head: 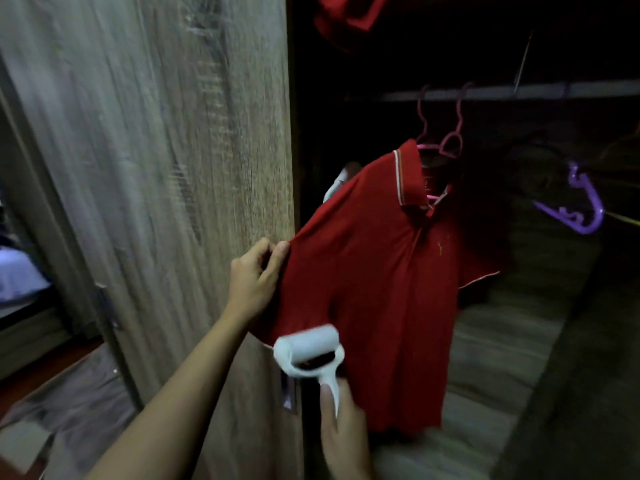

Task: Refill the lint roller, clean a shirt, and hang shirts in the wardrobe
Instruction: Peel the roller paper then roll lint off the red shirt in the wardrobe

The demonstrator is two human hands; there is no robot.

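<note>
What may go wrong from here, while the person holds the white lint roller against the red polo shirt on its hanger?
1. The red polo shirt hangs on a pink plastic hanger; the left hand pinches its sleeve sideways, so a strong pull might slide it off.
2. The white lint roller, gripped by the right hand, presses on freely hanging cloth, so the fabric may bunch and clean poorly.

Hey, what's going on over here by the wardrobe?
A person is cleaning a red polo shirt with a white lint roller. The shirt hangs on a pink hanger from the wardrobe rail. The left hand pinches the fabric near the sleeve, pulling it out sideways. The right hand grips the roller's handle and holds the roll against the shirt's lower front. A purple hanger shows further right.
</note>
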